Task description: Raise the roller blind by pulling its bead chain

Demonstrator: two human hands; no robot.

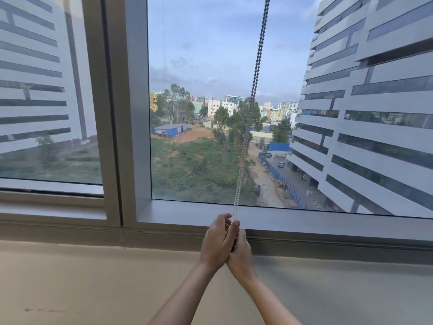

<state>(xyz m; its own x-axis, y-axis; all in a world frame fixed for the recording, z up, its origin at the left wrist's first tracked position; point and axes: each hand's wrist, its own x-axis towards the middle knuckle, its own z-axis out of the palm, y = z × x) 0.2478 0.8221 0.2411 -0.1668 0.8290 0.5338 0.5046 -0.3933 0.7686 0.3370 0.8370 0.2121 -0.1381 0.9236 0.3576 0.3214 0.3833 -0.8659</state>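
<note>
A bead chain hangs in two strands from the top of the frame, slanting down in front of the right window pane to my hands. My left hand and my right hand are pressed together just below the window's bottom rail, both closed around the lower end of the chain. The chain runs taut from my fingers upward. The roller blind itself is out of view above; the glass is uncovered as far as the frame's top.
A grey window frame with a thick vertical mullion separates two panes. A beige sill or wall lies below. Outside are tall buildings, trees and a road.
</note>
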